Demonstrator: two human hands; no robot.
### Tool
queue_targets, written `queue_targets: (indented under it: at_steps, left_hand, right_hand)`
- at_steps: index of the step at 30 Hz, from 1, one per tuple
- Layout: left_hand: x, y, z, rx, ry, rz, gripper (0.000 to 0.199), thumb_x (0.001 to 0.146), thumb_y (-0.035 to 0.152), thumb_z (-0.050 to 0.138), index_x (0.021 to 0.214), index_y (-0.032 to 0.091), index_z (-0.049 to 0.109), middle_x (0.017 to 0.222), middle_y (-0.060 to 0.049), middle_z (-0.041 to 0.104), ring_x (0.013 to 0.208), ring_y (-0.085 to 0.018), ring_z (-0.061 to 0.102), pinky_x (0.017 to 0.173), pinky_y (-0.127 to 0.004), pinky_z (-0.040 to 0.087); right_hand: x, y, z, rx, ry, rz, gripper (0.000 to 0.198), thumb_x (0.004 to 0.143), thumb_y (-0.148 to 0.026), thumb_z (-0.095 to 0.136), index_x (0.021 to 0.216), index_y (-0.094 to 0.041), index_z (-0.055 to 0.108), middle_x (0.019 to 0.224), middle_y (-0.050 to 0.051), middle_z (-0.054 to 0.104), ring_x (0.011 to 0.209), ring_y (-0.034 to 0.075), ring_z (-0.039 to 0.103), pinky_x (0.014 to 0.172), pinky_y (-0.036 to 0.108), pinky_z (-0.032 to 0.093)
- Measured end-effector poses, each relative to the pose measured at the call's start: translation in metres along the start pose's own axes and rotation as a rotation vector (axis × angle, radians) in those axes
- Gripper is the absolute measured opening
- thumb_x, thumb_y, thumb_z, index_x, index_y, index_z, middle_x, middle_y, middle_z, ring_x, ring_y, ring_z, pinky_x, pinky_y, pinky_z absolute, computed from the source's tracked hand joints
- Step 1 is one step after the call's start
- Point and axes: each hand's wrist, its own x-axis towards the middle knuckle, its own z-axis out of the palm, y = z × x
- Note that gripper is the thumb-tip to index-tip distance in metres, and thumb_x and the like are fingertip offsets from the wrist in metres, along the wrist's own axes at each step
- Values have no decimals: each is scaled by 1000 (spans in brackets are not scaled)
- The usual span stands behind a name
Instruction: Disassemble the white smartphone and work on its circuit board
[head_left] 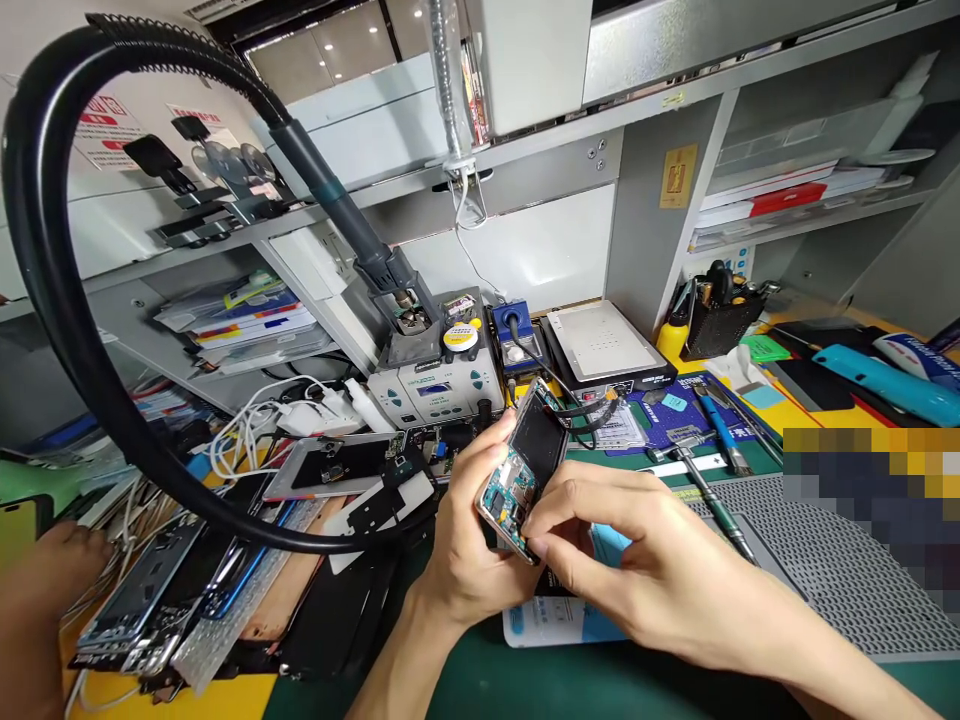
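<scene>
An opened smartphone (538, 440) is held tilted in front of me, with its green circuit board and dark battery area exposed. My left hand (461, 540) is wrapped round its left side and lower back. At the board's lower end my right hand (615, 550) has thumb and forefinger pinched together, touching the phone's edge. Whatever sits between those fingertips is too small or hidden to make out. Below the phone, partly covered by my hands, lies a blue and white packet (555, 622) on the green mat (465, 690).
A thick black hose (45, 250) arcs over the left side to a hot-air station (435, 390). Phone parts (172, 580) pile up at left, where another person's hand (75, 560) rests. A screwdriver (724, 520), a brush (724, 430) and a grey perforated mat (825, 550) lie at right.
</scene>
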Motion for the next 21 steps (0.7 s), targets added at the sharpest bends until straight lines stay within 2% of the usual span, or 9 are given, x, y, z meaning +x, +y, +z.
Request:
queue_targets:
  at_steps: [3,7,15,21]
  left_hand:
    - [5,3,-2,-13,-49,74,92,61,10,82,143,16,41,143,-23,50,130,-42,52,105,-59,49]
    - [7,3,-4,1,-92,110,95,58,6,82,143,11,40,143,-25,49,130,-42,52,105,-59,50]
    - [9,4,-7,59,-183,126,92,61,7,77,144,9,39,143,-25,51,130,-39,54,107,-54,52]
    - [10,6,-8,71,-260,95,88,64,8,77,144,13,39,142,-23,54,130,-37,55,105,-54,53]
  right_hand:
    - [0,-1,-3,-7,-26,13,14,92,-12,56,85,-21,63,82,-2,64,70,10,55,66,22,44]
    - [-1,-4,-6,-13,-51,34,14,93,-13,56,84,-21,64,82,-2,64,71,10,56,66,21,44]
    - [2,-3,-15,-68,-114,3,16,90,-7,56,84,-20,62,82,-4,64,72,8,53,69,18,42]
    - [2,-5,-20,-104,-164,25,16,92,-6,54,85,-20,60,83,-5,62,73,8,53,70,17,41]
